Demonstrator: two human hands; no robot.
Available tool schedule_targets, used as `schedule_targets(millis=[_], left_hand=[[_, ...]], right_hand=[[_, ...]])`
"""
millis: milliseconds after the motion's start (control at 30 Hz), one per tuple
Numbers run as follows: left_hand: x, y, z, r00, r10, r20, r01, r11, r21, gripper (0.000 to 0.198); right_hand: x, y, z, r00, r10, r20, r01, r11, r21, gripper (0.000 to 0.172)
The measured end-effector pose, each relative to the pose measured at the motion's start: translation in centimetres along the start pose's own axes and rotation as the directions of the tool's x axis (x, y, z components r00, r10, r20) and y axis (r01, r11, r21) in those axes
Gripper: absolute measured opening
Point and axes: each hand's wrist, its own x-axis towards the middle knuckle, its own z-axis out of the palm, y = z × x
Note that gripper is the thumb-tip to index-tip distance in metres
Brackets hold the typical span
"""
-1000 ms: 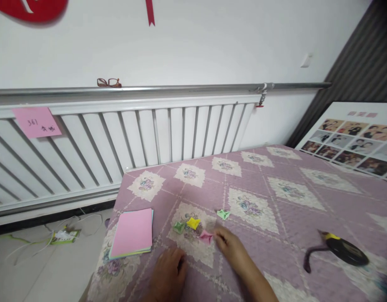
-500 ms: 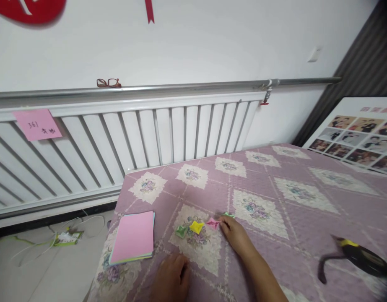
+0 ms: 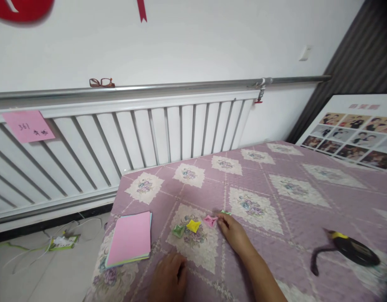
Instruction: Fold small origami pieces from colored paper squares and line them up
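The right hand (image 3: 232, 235) reaches over a purple flowered cover (image 3: 292, 253), its thumb and fingers drawn together in a small pinch at the right tip of a pink folded paper (image 3: 209, 221). That piece sits near the upper right edge of a pale diamond patch in the pattern. A light green folded paper (image 3: 225, 212) shows just beyond the right fingertips, partly hidden by them. To the left of the pink piece, a yellow folded paper (image 3: 193, 226) lies on the same patch, and a darker green folded paper (image 3: 178, 231) lies just beside the yellow one, making a loose row. The left hand (image 3: 168, 274) rests on the cover nearer the wearer, below this row, with its fingers loosely curled; its palm is hidden, so I cannot tell whether it has hold of anything. Farther left, a stack of square paper (image 3: 130, 237) lies near the edge of the cover, pink on top, with blue and yellow sheets peeking out. Well off to the right is a black tool (image 3: 355, 250) with a yellow band and a dark strap. Behind the cover runs a white radiator (image 3: 157, 136) bearing a pink note (image 3: 29, 126), and glasses (image 3: 101, 82) sit on the pipe (image 3: 180, 87) above it.
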Motion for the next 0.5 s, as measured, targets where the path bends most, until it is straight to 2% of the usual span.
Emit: schedule_targets(millis=[100, 200, 267, 500], left_hand=[[-0.1, 0.1, -0.1, 1.0, -0.008, 0.003, 0.008, 1.0, 0.008, 0.019], [-0.1, 0.1, -0.1, 1.0, 0.015, -0.006, -0.015, 1.0, 0.006, 0.02], [-0.1, 0.0, -0.1, 1.0, 0.029, -0.009, -0.029, 1.0, 0.006, 0.021], [0.0, -0.2, 0.1, 0.999, 0.032, 0.005, -0.032, 0.999, 0.036, 0.019]], right_hand=[[-0.6, 1.0, -0.8, 0.989, 0.072, -0.128, -0.076, 0.997, -0.02, 0.028], [-0.4, 2.5, -1.7, 0.949, 0.153, -0.274, -0.171, 0.984, -0.043, 0.032], [0.0, 3.2, -2.0, 0.927, 0.189, -0.324, -0.216, 0.975, -0.05, 0.036], [1.7, 3.3, -1.2, 0.94, 0.229, -0.254, -0.254, 0.964, -0.072, 0.04]])
